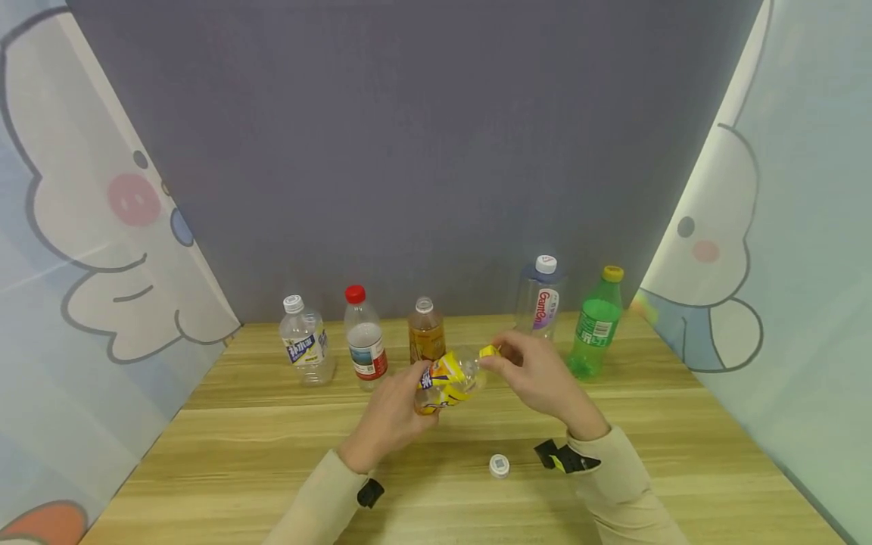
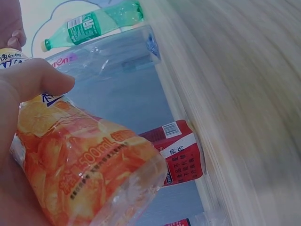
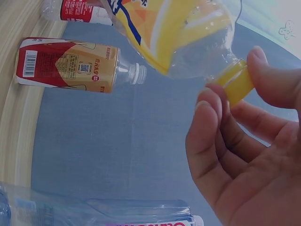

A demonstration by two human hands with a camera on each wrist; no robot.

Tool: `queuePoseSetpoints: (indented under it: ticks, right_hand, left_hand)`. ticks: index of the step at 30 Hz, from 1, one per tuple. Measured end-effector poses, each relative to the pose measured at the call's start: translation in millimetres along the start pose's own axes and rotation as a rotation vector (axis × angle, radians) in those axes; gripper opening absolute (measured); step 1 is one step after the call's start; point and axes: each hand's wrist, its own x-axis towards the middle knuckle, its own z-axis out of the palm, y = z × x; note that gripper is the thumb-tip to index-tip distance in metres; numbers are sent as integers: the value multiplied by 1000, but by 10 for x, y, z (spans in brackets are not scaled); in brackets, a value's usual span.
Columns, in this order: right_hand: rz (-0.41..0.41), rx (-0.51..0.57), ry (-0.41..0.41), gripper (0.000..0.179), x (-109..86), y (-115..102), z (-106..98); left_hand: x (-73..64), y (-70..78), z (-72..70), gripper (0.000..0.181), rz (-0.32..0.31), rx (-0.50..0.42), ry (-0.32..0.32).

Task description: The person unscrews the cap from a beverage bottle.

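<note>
My left hand (image 1: 393,409) grips a clear plastic bottle (image 1: 446,382) with a yellow and orange label, tilted with its neck toward the right. The left wrist view shows the thumb across the label and the bottle's base facing the camera. At the neck, my right hand (image 1: 541,378) pinches a yellow cap (image 3: 237,84) between thumb and fingers. The cap sits right at the bottle's mouth. Behind the held bottle stands a brown-labelled bottle (image 1: 426,333), its mouth uncapped. A loose white cap (image 1: 499,465) lies on the wooden table (image 1: 436,496) nearer to me.
Toward the back left stand a white-capped clear bottle (image 1: 306,344) and a red-capped bottle (image 1: 365,344). On the right are a tall white-capped bottle (image 1: 538,299) and a green bottle (image 1: 596,325) with a yellow cap. A grey panel (image 1: 415,151) rises behind the table.
</note>
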Motion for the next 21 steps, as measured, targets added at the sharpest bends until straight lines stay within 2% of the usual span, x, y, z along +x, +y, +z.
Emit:
queuePoseSetpoints:
  ticks: [7, 16, 21]
  right_hand:
    - [-65, -55, -11, 20, -1, 0, -4]
    - [-175, -44, 33, 22, 2, 18, 23]
    - [-197, -28, 20, 24, 4, 40, 36]
  left_hand:
    - [-2, 7, -18, 69, -22, 1, -12]
    - [9, -10, -64, 67, -32, -41, -21]
    - [13, -12, -101, 64, -34, -42, -27]
